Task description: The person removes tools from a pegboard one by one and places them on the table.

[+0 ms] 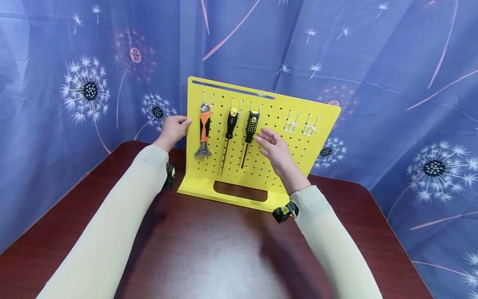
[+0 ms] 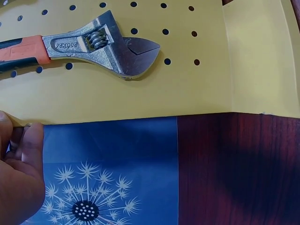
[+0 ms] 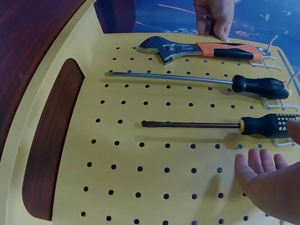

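Observation:
A yellow pegboard (image 1: 239, 166) stands upright on the table. At its left edge my left hand (image 1: 174, 131) pinches the rim, seen also in the left wrist view. From white hooks hang an adjustable wrench (image 1: 204, 128) with orange and black grips, a black-handled screwdriver (image 1: 231, 124), and a second screwdriver (image 1: 252, 124) with a yellow-dotted handle. Beside that dotted handle is my right hand (image 1: 275, 149), its fingers loosely extended. In the right wrist view the thumb (image 3: 294, 131) overlaps the handle; whether it touches I cannot tell.
Two white hooks (image 1: 291, 124) without tools are on the board's right side. A slot (image 1: 239, 192) opens in the board's base. The dark red-brown table (image 1: 209, 249) extends toward me, and a blue dandelion-print curtain (image 1: 157, 50) hangs behind it.

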`<state>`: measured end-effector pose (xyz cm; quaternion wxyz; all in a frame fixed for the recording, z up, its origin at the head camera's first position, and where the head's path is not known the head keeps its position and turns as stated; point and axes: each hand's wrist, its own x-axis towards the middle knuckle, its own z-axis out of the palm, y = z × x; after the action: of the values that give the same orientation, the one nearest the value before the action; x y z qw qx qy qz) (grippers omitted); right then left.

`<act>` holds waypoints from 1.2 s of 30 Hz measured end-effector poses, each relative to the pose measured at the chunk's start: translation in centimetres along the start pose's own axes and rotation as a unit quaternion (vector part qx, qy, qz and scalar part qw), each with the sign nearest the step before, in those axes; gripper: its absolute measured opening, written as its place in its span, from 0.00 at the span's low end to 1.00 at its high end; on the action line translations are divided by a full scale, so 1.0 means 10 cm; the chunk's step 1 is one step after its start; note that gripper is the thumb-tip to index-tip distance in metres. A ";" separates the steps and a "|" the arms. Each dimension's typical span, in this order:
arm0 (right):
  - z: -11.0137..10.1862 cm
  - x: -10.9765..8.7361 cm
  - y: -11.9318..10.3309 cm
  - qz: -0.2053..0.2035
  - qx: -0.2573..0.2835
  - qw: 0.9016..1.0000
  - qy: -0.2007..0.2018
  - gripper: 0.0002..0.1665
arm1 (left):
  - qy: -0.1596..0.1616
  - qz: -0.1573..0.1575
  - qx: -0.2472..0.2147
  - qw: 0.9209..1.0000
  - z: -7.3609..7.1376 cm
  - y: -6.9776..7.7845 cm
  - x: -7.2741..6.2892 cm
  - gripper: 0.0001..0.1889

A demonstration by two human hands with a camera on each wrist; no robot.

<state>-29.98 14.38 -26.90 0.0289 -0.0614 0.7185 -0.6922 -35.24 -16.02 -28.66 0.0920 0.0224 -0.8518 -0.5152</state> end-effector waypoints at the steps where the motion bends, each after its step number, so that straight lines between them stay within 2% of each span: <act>1: 0.01 0.02 0.01 0.001 0.007 1.000 0.001 0.35 | 0.001 -0.003 0.000 1.000 0.00 0.00 0.00 0.18; 5: 0.03 0.07 0.07 -0.001 0.028 1.000 0.002 0.35 | 0.007 -0.012 -0.003 1.000 0.02 0.00 0.02 0.19; 14: 0.09 0.18 0.17 -0.026 0.029 0.999 0.002 0.34 | 0.005 -0.007 -0.015 1.000 -0.01 -0.01 0.03 0.19; 21: 0.15 0.18 0.20 -0.035 -0.014 0.999 0.032 0.35 | -0.001 -0.021 -0.033 0.999 0.02 -0.01 0.01 0.20; 31: 0.23 0.21 0.25 -0.037 0.001 0.996 0.079 0.32 | -0.005 -0.031 -0.050 0.998 0.04 -0.04 0.01 0.16; 36: 0.26 0.24 0.24 -0.042 0.009 0.994 0.100 0.29 | -0.002 -0.022 -0.046 0.999 0.05 -0.03 0.03 0.18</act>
<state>-32.12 11.54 -29.30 -0.0717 -0.0211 0.7081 -0.7021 -35.69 -15.79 -29.09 0.0802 0.0361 -0.8265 -0.5560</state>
